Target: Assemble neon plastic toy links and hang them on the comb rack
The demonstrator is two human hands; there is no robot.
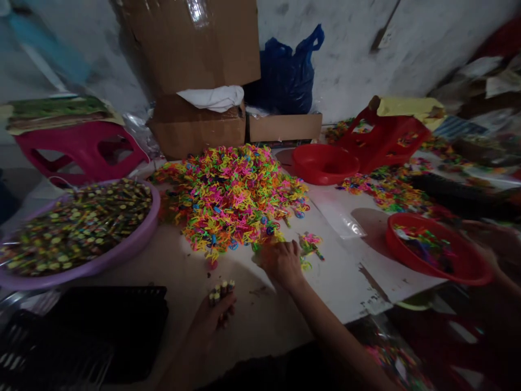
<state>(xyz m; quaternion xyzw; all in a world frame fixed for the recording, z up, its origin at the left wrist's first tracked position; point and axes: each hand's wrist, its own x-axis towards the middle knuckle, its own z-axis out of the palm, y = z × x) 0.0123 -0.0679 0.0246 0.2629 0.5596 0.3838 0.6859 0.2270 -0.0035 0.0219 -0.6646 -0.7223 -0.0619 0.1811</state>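
Tubes (220,293) in left hand (209,315): four-plus.

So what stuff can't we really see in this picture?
All in the head view:
Right hand: blurred, so its grip is unclear.
Pale-tipped sticks in the left hand: that hand partly hides them.
Blue plastic bag: its plastic hides what's inside.
Purple basin: left side cut off by the picture's edge.
Co-worker's hand: too dark and blurred.

One head-worn camera faces forward and down over the nearby pile (238,198)
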